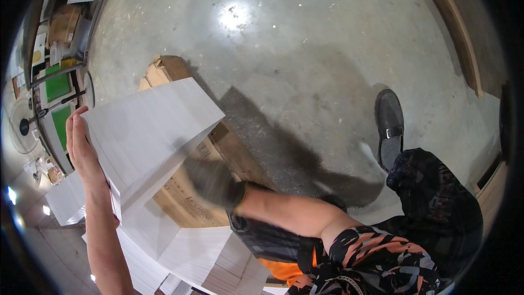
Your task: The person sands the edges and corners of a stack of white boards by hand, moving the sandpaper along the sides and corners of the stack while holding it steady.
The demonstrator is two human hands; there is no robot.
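Note:
A tall stack of white paper sheets (153, 114) stands left of the middle, its cut edges showing as fine lines. My bare left hand (84, 150) lies flat along its left side, fingers stretched out. My right hand (210, 180), in a dark grey glove, is smeared by motion close to the stack's lower right side; its fingers cannot be made out. Beneath and beside the stack is brown cardboard (191, 207) with printing on it. More white paper stacks (196, 251) lie nearer to me.
My shoe (388, 112) rests on the grey concrete floor (305, 38). At the far left are a standing fan (24, 125), green sheets (57, 84) and a shelf with boxes (64, 24). A brown panel edge (456, 22) borders the right.

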